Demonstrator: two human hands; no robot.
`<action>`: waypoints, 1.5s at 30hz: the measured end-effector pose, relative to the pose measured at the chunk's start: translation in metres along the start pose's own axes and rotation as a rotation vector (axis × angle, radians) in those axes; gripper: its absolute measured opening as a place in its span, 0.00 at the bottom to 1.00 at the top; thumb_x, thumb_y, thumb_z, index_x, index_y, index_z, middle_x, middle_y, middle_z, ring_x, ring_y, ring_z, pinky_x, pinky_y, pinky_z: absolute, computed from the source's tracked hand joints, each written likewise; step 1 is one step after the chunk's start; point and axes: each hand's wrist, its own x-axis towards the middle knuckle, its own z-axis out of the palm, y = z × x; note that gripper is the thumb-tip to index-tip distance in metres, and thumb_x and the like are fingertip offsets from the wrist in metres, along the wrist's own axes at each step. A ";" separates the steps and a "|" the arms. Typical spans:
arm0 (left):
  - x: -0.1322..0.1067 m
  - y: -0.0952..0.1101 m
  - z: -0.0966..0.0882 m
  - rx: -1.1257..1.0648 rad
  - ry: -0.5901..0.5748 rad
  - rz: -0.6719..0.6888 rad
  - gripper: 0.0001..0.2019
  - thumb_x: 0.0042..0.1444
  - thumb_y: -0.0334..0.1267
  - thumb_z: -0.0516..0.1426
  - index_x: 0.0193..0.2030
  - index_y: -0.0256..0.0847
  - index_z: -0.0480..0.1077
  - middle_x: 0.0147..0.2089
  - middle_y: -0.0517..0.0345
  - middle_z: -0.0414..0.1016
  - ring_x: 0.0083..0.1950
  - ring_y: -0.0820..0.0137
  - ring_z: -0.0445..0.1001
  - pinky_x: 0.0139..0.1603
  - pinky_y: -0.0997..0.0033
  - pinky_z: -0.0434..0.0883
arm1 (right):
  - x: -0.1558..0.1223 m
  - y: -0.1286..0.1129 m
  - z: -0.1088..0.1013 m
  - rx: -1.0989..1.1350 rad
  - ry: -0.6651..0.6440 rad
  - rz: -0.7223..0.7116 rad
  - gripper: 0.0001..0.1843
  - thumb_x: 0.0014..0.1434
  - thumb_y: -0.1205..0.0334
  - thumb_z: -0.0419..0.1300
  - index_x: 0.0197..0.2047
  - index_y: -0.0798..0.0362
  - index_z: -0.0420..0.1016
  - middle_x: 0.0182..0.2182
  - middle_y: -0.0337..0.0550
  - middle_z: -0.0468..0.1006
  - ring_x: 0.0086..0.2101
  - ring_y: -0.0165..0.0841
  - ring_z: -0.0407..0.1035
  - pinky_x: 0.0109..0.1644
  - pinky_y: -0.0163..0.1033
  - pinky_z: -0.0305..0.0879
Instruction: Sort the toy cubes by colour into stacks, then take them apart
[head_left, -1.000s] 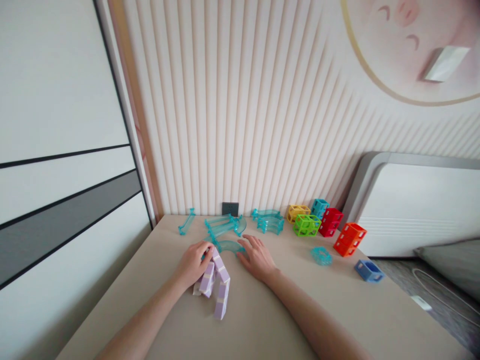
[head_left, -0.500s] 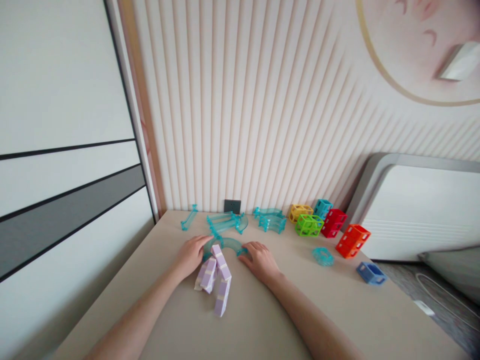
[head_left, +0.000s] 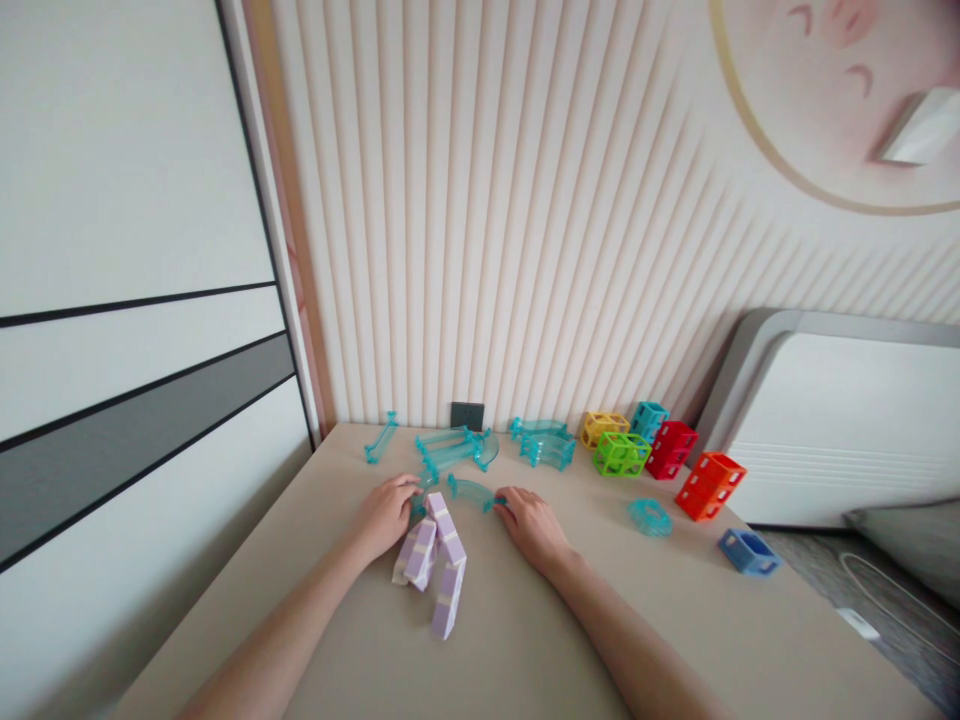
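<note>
Your right hand has its thumb and fingers pinching the right end of a curved teal track, which lies on the table between your hands. Your left hand is at a second teal piece, partly hidden; its fingers are curled, but you cannot tell from here whether they grip it. Just on the near side of these two, a folded strip of purple-and-white packets lies close to your left hand, untouched by your right.

On the far side sit a slim teal piece at left, a cluster of teal tracks in the middle and more curved teal tracks right of it. Farther right stand yellow, green, turquoise, red and orange frame blocks, with a teal ring and a blue block nearer you.
</note>
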 end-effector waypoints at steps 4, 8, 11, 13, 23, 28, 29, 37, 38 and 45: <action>0.000 0.003 -0.002 0.012 0.008 -0.020 0.12 0.59 0.30 0.53 0.41 0.43 0.77 0.49 0.48 0.80 0.50 0.56 0.79 0.54 0.54 0.74 | -0.001 0.003 -0.002 0.025 0.013 0.034 0.10 0.70 0.61 0.52 0.48 0.50 0.73 0.44 0.45 0.81 0.44 0.38 0.76 0.51 0.39 0.67; 0.000 0.005 -0.003 0.021 -0.008 -0.085 0.11 0.60 0.33 0.55 0.48 0.42 0.74 0.49 0.47 0.78 0.51 0.56 0.77 0.55 0.55 0.72 | -0.001 0.002 -0.003 0.037 0.014 0.044 0.09 0.69 0.61 0.52 0.48 0.50 0.73 0.44 0.45 0.81 0.45 0.38 0.76 0.51 0.39 0.67; 0.001 0.006 -0.005 0.030 -0.058 -0.117 0.15 0.59 0.31 0.54 0.52 0.40 0.72 0.53 0.46 0.75 0.55 0.58 0.75 0.59 0.57 0.69 | 0.000 0.003 0.000 0.041 0.035 0.023 0.08 0.69 0.62 0.53 0.47 0.50 0.73 0.43 0.45 0.82 0.44 0.38 0.76 0.50 0.39 0.68; 0.002 0.008 -0.007 0.064 -0.108 -0.144 0.18 0.58 0.29 0.53 0.55 0.39 0.71 0.55 0.46 0.74 0.58 0.59 0.73 0.62 0.60 0.67 | 0.000 0.004 0.004 0.048 0.071 0.000 0.08 0.69 0.62 0.54 0.47 0.50 0.73 0.42 0.45 0.82 0.43 0.38 0.77 0.49 0.39 0.68; 0.000 0.007 -0.010 0.132 -0.214 -0.162 0.24 0.58 0.24 0.48 0.62 0.35 0.66 0.60 0.45 0.68 0.61 0.61 0.70 0.65 0.63 0.64 | 0.006 -0.001 0.024 0.081 0.218 -0.203 0.09 0.70 0.62 0.53 0.45 0.51 0.74 0.39 0.46 0.82 0.40 0.38 0.77 0.47 0.40 0.71; -0.001 0.002 -0.013 0.121 -0.251 -0.111 0.26 0.55 0.19 0.45 0.58 0.35 0.69 0.60 0.45 0.69 0.61 0.63 0.70 0.65 0.65 0.64 | 0.013 -0.001 0.029 0.072 0.209 -0.187 0.08 0.70 0.63 0.54 0.45 0.51 0.74 0.40 0.46 0.83 0.40 0.38 0.78 0.47 0.40 0.71; -0.001 0.001 -0.013 0.122 -0.259 -0.105 0.26 0.55 0.19 0.45 0.58 0.36 0.69 0.60 0.46 0.69 0.61 0.64 0.70 0.65 0.65 0.64 | 0.013 -0.001 0.029 0.070 0.207 -0.181 0.08 0.69 0.63 0.54 0.45 0.51 0.74 0.40 0.45 0.83 0.40 0.38 0.78 0.47 0.40 0.71; -0.002 -0.015 -0.012 0.144 -0.280 -0.072 0.31 0.52 0.16 0.42 0.60 0.36 0.67 0.63 0.46 0.69 0.64 0.63 0.68 0.66 0.62 0.63 | 0.015 -0.003 0.027 0.062 0.184 -0.160 0.08 0.69 0.63 0.55 0.45 0.51 0.75 0.39 0.45 0.83 0.40 0.38 0.77 0.47 0.39 0.71; -0.002 -0.016 -0.012 0.140 -0.277 -0.066 0.31 0.52 0.16 0.42 0.60 0.36 0.67 0.63 0.46 0.70 0.64 0.63 0.68 0.66 0.62 0.63 | 0.016 -0.003 0.028 0.061 0.185 -0.158 0.08 0.69 0.63 0.55 0.45 0.51 0.75 0.39 0.45 0.83 0.40 0.38 0.77 0.47 0.39 0.71; -0.004 -0.013 -0.011 0.095 -0.286 -0.093 0.33 0.52 0.17 0.43 0.62 0.44 0.66 0.65 0.53 0.69 0.67 0.66 0.65 0.67 0.61 0.61 | 0.020 -0.006 0.027 0.023 0.170 -0.132 0.08 0.69 0.63 0.54 0.44 0.51 0.75 0.38 0.46 0.82 0.39 0.38 0.77 0.45 0.38 0.70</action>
